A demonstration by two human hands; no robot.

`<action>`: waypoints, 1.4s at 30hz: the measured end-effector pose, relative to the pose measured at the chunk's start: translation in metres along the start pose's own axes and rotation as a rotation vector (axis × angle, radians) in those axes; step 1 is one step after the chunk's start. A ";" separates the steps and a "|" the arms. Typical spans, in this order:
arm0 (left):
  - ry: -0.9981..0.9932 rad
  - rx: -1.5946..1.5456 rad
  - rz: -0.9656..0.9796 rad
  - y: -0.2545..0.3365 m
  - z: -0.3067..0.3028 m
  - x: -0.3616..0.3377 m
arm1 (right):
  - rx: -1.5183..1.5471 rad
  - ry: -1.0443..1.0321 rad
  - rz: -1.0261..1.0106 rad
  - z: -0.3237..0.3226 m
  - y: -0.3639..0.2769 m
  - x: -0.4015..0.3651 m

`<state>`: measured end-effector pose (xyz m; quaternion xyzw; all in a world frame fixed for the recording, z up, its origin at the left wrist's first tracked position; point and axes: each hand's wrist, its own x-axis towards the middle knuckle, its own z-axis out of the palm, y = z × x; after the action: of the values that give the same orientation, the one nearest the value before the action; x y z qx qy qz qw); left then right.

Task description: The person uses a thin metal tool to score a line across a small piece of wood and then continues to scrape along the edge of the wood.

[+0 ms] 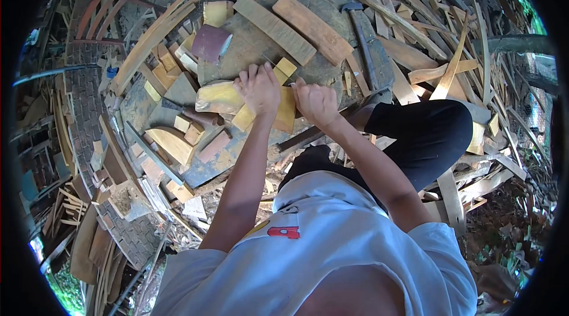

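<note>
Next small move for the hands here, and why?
Probably a short stroke of the right hand along the yellow strip, with the left hand bracing: the strip lies across the yellow board, the left hand rests over both, and the right hand is close beside the strip. Anything pinched there is too small to tell.

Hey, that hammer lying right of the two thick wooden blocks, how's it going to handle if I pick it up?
The hammer will probably feel head-heavy, since its dark, metal-looking head sits at one end. The long, straight handle looks stiff. It's unlikely to roll far, as the head juts out sideways.
</note>
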<state>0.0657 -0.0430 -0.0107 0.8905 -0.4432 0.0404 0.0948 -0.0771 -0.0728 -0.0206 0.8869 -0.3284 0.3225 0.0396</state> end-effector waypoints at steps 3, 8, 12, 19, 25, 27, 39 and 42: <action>-0.076 -0.002 -0.051 0.000 -0.001 0.001 | -0.191 0.122 -0.078 0.005 0.003 -0.010; -0.024 0.016 -0.033 0.001 0.002 0.002 | 0.092 -0.308 0.105 -0.049 0.016 -0.045; -0.012 -0.004 -0.017 0.001 0.003 0.002 | 0.198 -0.647 0.275 -0.038 0.009 -0.010; -0.037 0.000 -0.029 0.001 0.001 -0.001 | 0.078 -0.246 0.054 -0.007 0.007 -0.022; -0.054 -0.032 -0.006 0.000 -0.001 0.000 | 0.171 -0.523 0.166 -0.051 0.008 -0.021; -0.052 -0.038 0.003 0.003 -0.001 0.002 | 0.169 -0.587 0.215 -0.027 0.007 -0.010; 0.033 -0.031 0.074 -0.006 -0.005 -0.006 | 0.092 -0.344 0.218 -0.015 -0.013 0.003; 0.076 -0.016 0.107 -0.009 -0.003 -0.006 | 0.120 -0.357 0.230 -0.017 -0.014 0.004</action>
<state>0.0691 -0.0328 -0.0096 0.8627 -0.4863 0.0755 0.1163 -0.0758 -0.0596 -0.0032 0.8874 -0.4093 0.1819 -0.1090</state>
